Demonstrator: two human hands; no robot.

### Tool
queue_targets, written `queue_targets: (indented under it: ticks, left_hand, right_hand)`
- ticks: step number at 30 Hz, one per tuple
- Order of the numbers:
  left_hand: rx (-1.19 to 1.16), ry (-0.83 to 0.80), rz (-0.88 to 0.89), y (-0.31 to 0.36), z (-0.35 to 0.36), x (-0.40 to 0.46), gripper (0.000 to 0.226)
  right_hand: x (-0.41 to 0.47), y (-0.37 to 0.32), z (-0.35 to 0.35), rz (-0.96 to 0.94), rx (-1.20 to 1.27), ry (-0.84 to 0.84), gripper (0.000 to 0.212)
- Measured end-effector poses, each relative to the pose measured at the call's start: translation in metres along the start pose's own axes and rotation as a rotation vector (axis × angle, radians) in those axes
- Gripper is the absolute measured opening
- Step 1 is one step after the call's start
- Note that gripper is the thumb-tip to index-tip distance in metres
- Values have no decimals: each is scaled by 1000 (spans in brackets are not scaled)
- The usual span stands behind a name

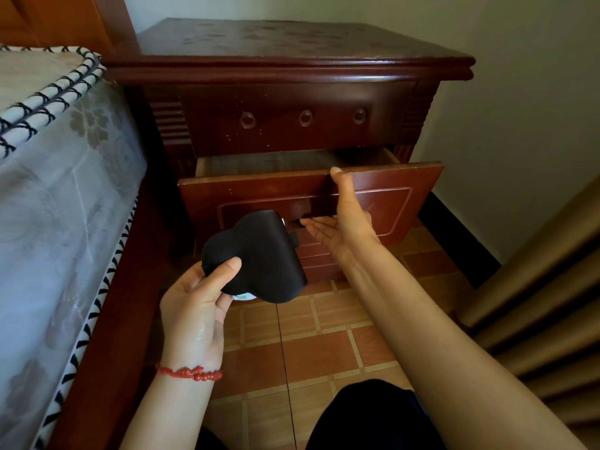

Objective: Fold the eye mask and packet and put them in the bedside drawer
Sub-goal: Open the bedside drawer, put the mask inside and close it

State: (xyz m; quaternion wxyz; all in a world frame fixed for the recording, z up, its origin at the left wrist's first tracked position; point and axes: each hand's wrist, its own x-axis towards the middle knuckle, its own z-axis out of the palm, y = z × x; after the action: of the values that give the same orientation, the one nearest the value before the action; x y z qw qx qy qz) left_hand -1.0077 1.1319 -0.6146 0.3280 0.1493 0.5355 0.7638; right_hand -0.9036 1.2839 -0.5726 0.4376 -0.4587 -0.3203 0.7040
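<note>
Below, the left hand (pixel 194 306) grips one folded eye mask (pixel 256 251); the right hand (pixel 344 219), fingers straight, touches one open drawer (pixel 406 190).

Dark red-brown nightstand (pixel 292 47) sits in the corner, its top blotched with faint flower-shaped marks and worn pale along the right front edge. Just under the top, an upper drawer front (pixel 298 118) shows three round ring pulls in a row. Ribbed carving runs down both front corners. To the left, a bed: grey floral mattress cover (pixel 65 206) hanging down the side, a cream blanket (pixel 48 92) with black scallop pattern on top, a wooden headboard (pixel 65 17) behind it. Down below, orange-brown floor tiles (pixel 292 352) with pale grid lines. A pale wall (pixel 519 108) on the right, a dark skirting strip along its base, tan curtain folds (pixel 552 303) at the right edge.
</note>
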Motion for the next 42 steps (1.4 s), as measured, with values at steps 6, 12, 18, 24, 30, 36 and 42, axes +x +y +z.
queue_targets:
  ticks: [6, 12, 18, 24, 30, 36, 42]
  left_hand:
    - [10, -22, 4, -3, 1, -1, 22]
    - [25, -2, -6, -5, -2, 0, 25]
    - [39, 0, -7, -6, -4, 2, 24]
    - [52, -9, -8, -9, -5, 2, 22]
    - [32, -41, -25, -13, -6, -2, 23]
    - [23, -20, -48, -21, -9, -6, 30]
    - [56, -15, -65, -27, -11, -9, 34]
  right_hand:
    - [-1, 2, -2, -4, 2, -4, 46]
    - [-4, 2, -4, -15, 17, 5, 46]
    - [-5, 5, -7, -22, 9, -24, 45]
    - [-4, 9, -11, -32, 10, -47, 43]
    - [-1, 19, -21, -19, 18, -101, 44]
    - [1, 33, -32, -10, 66, -171, 59]
    - [2, 41, -39, -8, 84, -232, 62]
